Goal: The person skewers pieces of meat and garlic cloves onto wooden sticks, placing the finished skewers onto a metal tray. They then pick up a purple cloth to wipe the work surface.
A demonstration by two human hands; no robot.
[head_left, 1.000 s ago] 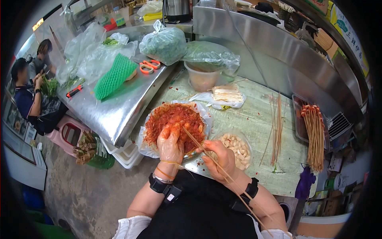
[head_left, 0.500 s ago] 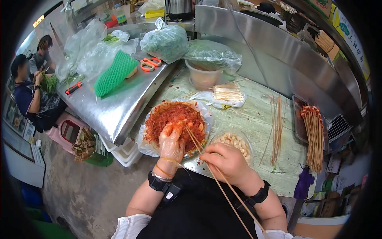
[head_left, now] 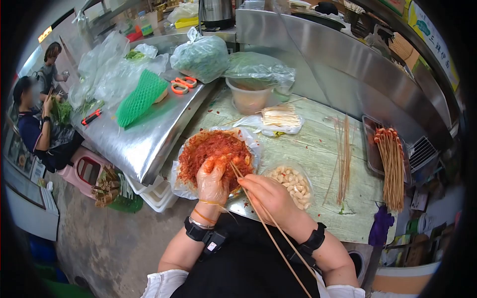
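My left hand (head_left: pixel 212 181), in a clear plastic glove held by a rubber band, is curled in the red chili mix (head_left: pixel 201 149). The mix fills a plastic-lined bowl (head_left: pixel 256 145). That hand's fingers are closed at the skewer tips; what they pinch is smeared red and partly hidden. My bare right hand (head_left: pixel 271 198) grips two long bamboo skewers (head_left: pixel 272 232), their tips pointing into the bowl and their long ends running back over my apron. Right of the chili, a clear tub (head_left: pixel 309 174) holds pale, rounded pieces (head_left: pixel 296 188).
Loose skewers (head_left: pixel 344 164) lie on the green-marbled board (head_left: pixel 318 149). Filled skewers (head_left: pixel 390 174) rest in a tray at right. A bundle of white sticks (head_left: pixel 280 116) lies behind the bowl. Orange-handled scissors (head_left: pixel 183 85) and green netting (head_left: pixel 141 99) sit on the steel table. Two people are at far left.
My right hand and its skewers have shifted slightly left, closer to my left hand. The left hand stays in the chili mix. The camera view has tilted a little.
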